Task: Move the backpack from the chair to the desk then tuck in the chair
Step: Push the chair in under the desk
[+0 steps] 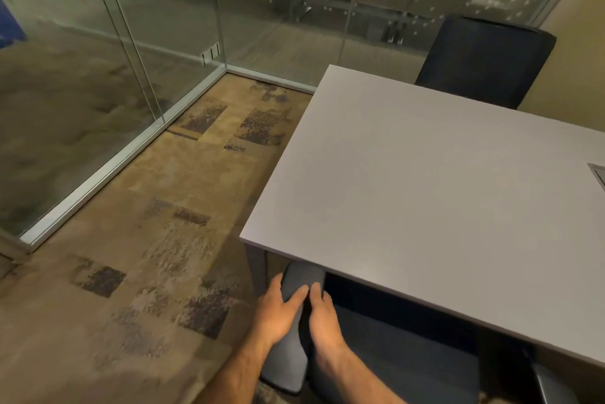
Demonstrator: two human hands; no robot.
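Observation:
The dark blue office chair stands at the near side of the light grey desk, its seat partly under the desk top. My left hand and my right hand lie side by side on the chair's grey left armrest, fingers stretched forward and flat rather than curled around it. The front end of the armrest sits just below the desk's near edge. No backpack appears anywhere in the view. The chair's backrest is out of sight below the frame.
A second dark chair stands at the desk's far side. Glass walls meet in a corner to the left, with patterned carpet between them and the desk. A metal cable hatch sits at the desk's right edge.

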